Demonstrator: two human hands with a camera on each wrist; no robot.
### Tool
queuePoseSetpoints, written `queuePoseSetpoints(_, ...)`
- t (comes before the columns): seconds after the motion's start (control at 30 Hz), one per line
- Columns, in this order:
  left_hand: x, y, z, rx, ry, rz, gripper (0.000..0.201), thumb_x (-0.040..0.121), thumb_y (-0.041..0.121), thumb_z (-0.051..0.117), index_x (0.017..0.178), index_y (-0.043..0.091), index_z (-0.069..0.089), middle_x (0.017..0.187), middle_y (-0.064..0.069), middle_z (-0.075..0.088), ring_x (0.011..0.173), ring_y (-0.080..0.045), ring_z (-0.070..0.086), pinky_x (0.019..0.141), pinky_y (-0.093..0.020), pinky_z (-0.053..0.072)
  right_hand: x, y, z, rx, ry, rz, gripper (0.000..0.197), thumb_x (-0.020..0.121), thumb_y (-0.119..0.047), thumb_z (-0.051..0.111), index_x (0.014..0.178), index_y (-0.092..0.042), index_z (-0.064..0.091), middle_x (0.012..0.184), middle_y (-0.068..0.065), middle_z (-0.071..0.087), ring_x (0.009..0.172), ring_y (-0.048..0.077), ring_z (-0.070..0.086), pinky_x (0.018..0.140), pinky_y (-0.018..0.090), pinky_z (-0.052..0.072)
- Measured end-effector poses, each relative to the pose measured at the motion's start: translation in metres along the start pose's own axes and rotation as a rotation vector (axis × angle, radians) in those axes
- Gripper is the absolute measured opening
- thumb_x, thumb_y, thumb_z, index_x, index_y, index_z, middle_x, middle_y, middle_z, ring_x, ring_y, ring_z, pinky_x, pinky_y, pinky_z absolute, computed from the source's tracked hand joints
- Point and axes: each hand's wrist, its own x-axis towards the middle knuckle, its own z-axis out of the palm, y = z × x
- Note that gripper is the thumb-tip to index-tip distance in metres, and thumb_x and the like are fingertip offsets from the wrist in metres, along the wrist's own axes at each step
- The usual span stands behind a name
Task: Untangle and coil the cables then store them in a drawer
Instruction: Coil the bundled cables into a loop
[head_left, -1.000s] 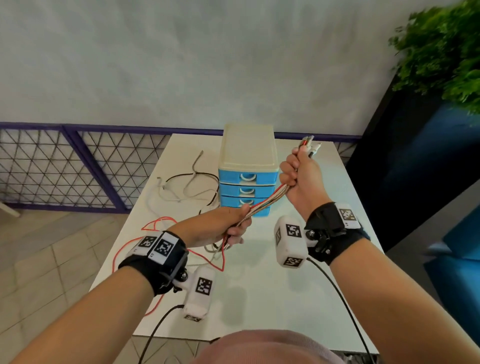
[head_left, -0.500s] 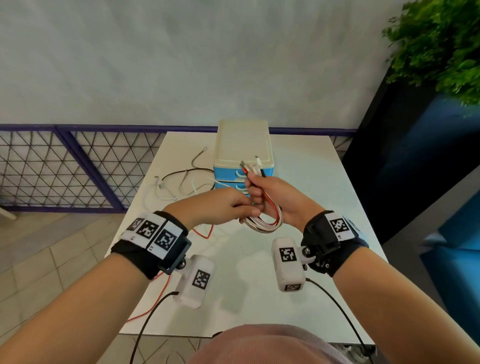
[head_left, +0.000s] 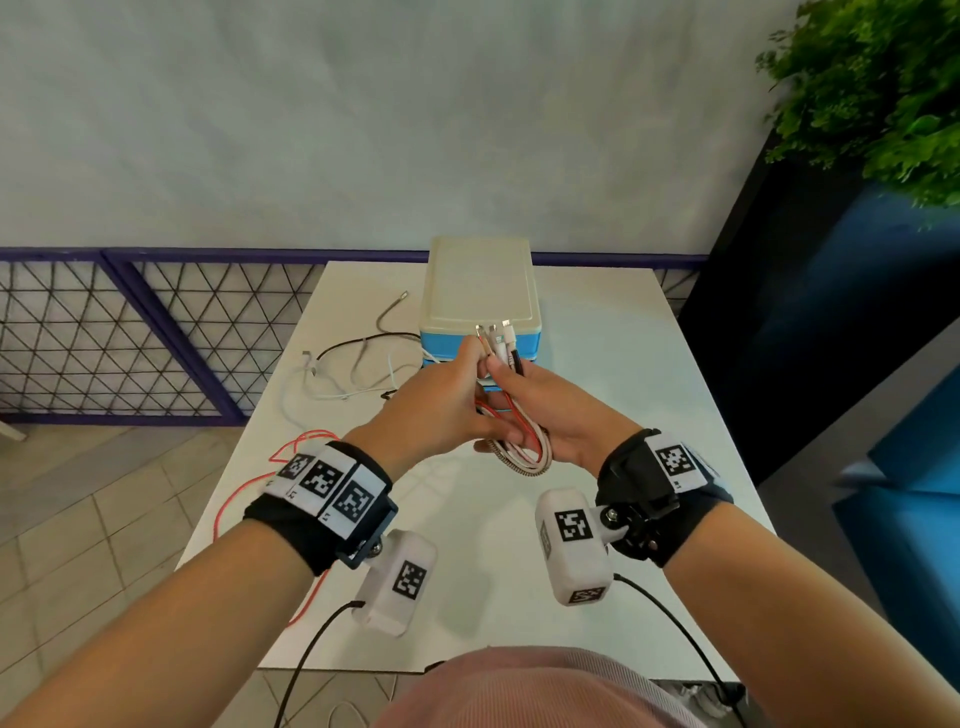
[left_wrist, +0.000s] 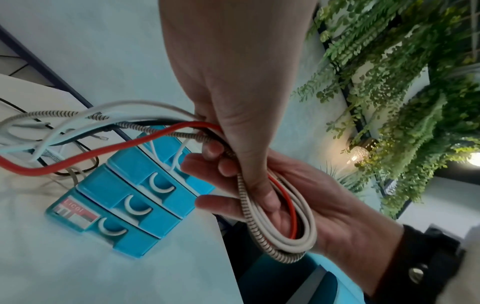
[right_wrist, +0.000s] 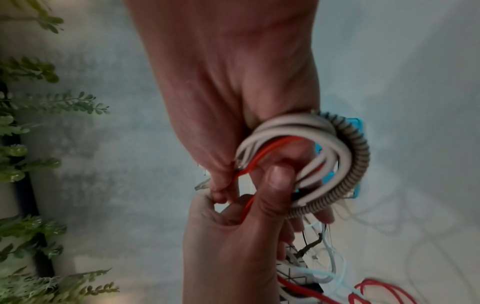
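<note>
A: Where is the cable bundle?

B: The cable bundle (head_left: 522, 447) sits in the right hand (head_left: 558, 415), held above the white table (head_left: 623, 364) just in front of the blue drawer unit (head_left: 480, 312). It is a loop of white, red and striped braided cables; the right wrist view shows that loop (right_wrist: 319, 156) wrapped over the fingers.

A: And the fingers?

B: The right hand's fingers are curled around the loop, with the connector ends (head_left: 496, 338) sticking up past the fingertips. The left hand (head_left: 441, 410) closes its thumb and fingers on the same strands; from the left wrist view its thumb (left_wrist: 257, 185) presses on the coil against the right palm.

A: The rest of the cables?

B: The red cable (left_wrist: 85, 156) and the others trail from the left hand towards the table. Loose white and dark cables (head_left: 353, 369) lie left of the drawer unit, and a red cable (head_left: 291, 452) curls at the table's left edge. All three drawers (left_wrist: 130, 205) look closed.
</note>
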Motion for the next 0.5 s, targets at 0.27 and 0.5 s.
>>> queuePoseSetpoints(0.27,-0.009,0.009,0.006,0.164,0.075,-0.044,0.084,0.049,0.064,0.079,0.098,0.019,0.027,0.068,0.008,0.054,0.063,-0.018,0.056,0.049,-0.030,0.039,-0.010,0.003,-0.005,-0.099,-0.151,0.057,0.020,0.100,-0.020,0.049,0.119,-0.017,0.053,0.102,0.014,0.070,0.090,0.032,0.071,0.082,0.045,0.059)
queuePoseSetpoints(0.5,-0.012,0.006,0.008,0.081,-0.048,-0.056,0.082,0.056,0.067,0.073,0.105,0.026,0.022,0.065,-0.004,0.068,0.050,-0.015,0.062,0.049,-0.035,0.052,-0.016,0.002,-0.003,-0.204,-0.212,0.101,0.011,0.100,-0.009,0.047,0.108,-0.008,0.054,0.089,0.017,0.070,0.066,0.016,0.069,0.060,0.025,0.058)
